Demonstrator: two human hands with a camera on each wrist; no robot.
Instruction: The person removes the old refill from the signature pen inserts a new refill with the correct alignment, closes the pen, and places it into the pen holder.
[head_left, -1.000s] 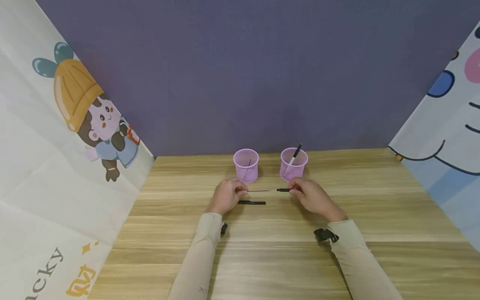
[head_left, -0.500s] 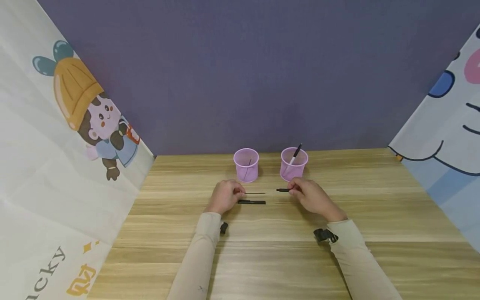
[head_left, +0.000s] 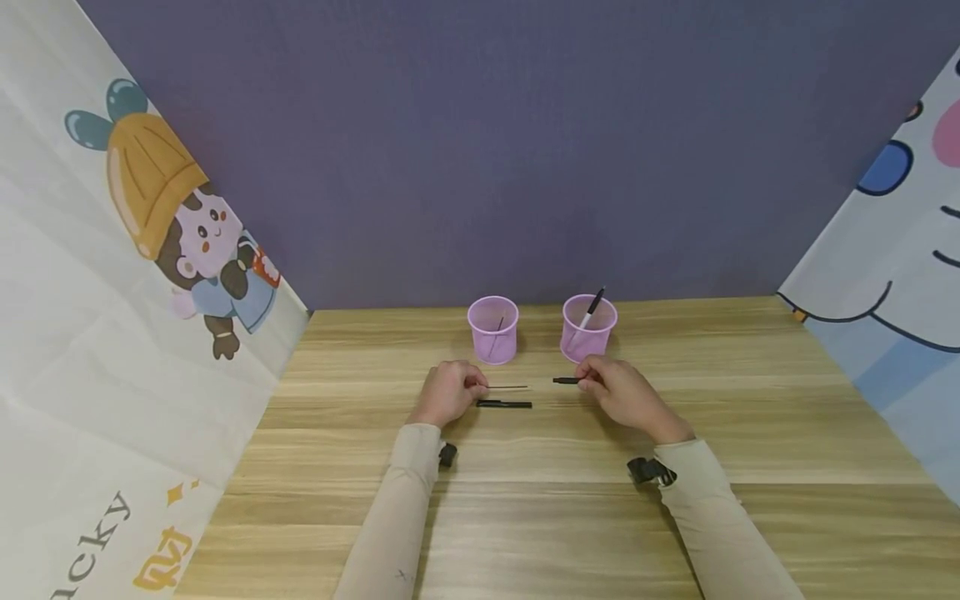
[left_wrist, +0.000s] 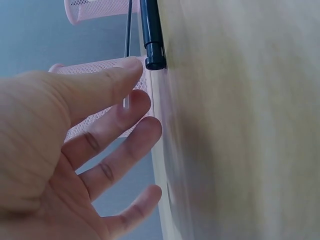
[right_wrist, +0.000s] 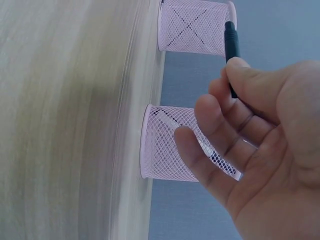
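My left hand (head_left: 447, 392) pinches one end of a thin pen refill (head_left: 508, 387) between thumb and index finger, its free length pointing right. In the left wrist view the other fingers spread away from the refill (left_wrist: 128, 37). Opposite, my right hand (head_left: 622, 396) pinches a short black pen piece (head_left: 565, 380) with ridges near its end, as the right wrist view shows on the pen piece (right_wrist: 231, 42). A gap separates refill and piece. Just in front of the refill, a black pen barrel with a clip (head_left: 506, 405) lies on the wooden table (head_left: 525, 517).
Two pink mesh cups stand behind the hands. The left cup (head_left: 485, 346) has a thin dark rod in it; the right cup (head_left: 600, 343) holds a white pen with a black end (head_left: 594, 303). A dark panel (head_left: 480, 150) rises at the table's back edge.
My left hand has drawn slightly left and nearer with the refill, widening the gap to the black piece. My right hand has stayed almost still.
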